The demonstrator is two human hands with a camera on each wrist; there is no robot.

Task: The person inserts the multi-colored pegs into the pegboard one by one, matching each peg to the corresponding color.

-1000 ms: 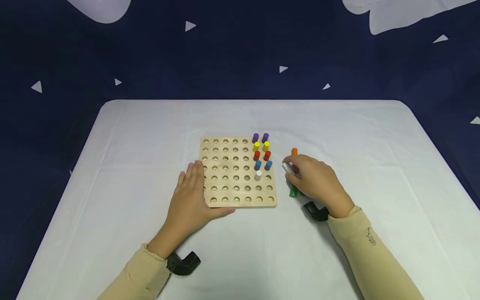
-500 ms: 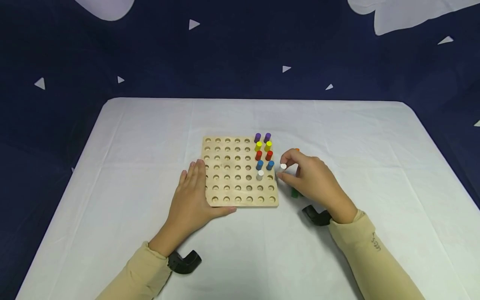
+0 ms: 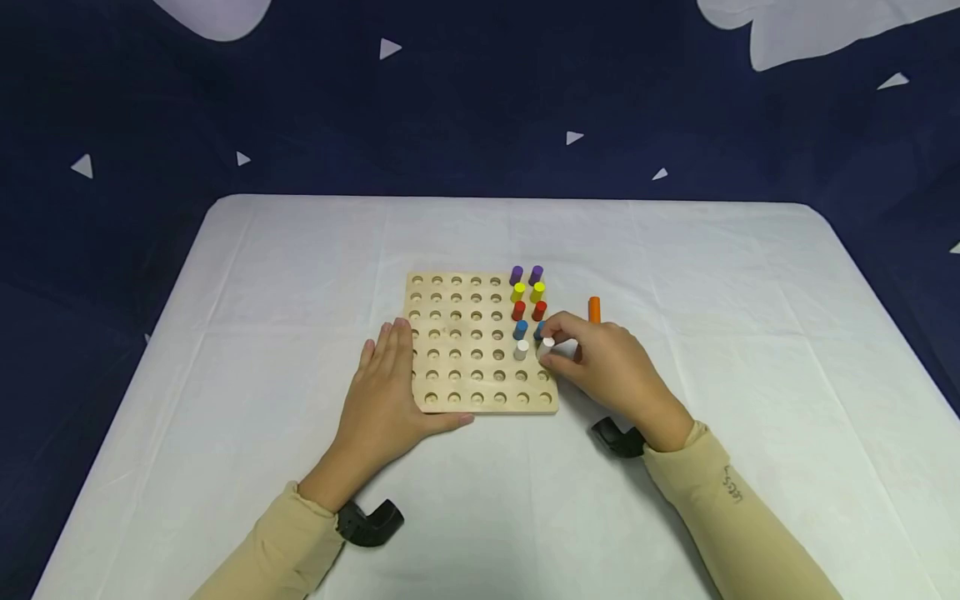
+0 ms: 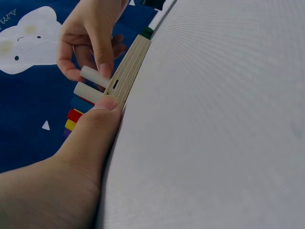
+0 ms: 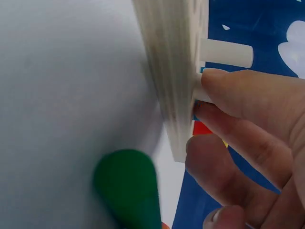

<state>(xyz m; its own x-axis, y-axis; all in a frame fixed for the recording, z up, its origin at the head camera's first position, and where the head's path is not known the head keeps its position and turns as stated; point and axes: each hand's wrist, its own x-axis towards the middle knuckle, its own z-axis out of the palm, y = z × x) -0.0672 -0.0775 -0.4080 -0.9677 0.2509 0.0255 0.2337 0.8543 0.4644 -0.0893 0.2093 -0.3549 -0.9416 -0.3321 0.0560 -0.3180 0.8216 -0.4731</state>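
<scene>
A square wooden pegboard (image 3: 465, 367) with rows of round holes lies mid-table. My left hand (image 3: 382, 408) rests along its left edge, fingers straight, with the thumb against the front edge. Between thumb and index finger, my right hand (image 3: 611, 371) pinches a white peg (image 3: 547, 345) upright at the rightmost column, just in front of a blue peg (image 3: 538, 330). Another white peg (image 3: 521, 350) stands in the hole to its left. Behind these stand pairs of red pegs (image 3: 519, 311), yellow pegs (image 3: 537, 292) and purple pegs (image 3: 517, 275).
An orange peg (image 3: 594, 309) lies on the white tablecloth (image 3: 712, 283) beyond my right hand. In the right wrist view a green peg (image 5: 126, 186) lies beside the board. A dark blue cloth (image 3: 465, 108) with white shapes hangs past the far table edge.
My right hand has carried the white peg leftward from beside the board onto its right column, turning it upright. The left hand has kept its place at the board.
</scene>
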